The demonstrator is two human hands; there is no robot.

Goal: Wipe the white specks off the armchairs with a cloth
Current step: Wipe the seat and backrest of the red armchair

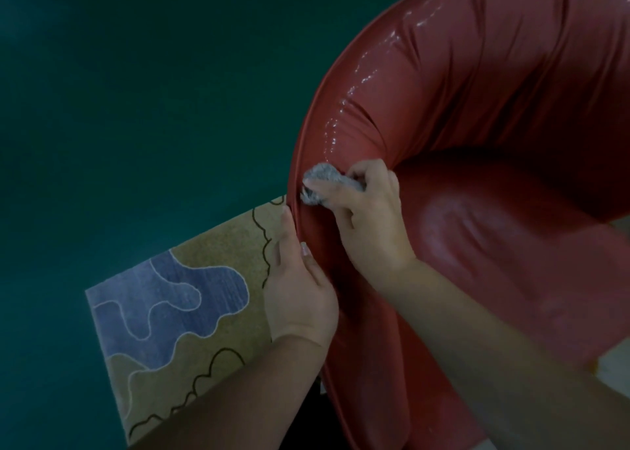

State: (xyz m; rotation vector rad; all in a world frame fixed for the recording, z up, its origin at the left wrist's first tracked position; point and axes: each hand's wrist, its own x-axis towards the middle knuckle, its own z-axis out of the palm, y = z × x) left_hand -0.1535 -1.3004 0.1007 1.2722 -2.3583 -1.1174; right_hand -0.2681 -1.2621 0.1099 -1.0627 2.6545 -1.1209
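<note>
Cloth point(320, 176) bunched, pinched in right hand point(368, 217) against armchair point(477, 108) arm; left hand point(296, 289) flat alongside

The armchair point(477, 142) wore glossy, smooth red leather-like upholstery, creased and shining along its rim. The cloth point(324, 176) looked grey, fuzzy and matt. The rug point(191, 279) had a matt, woven pile.
</note>
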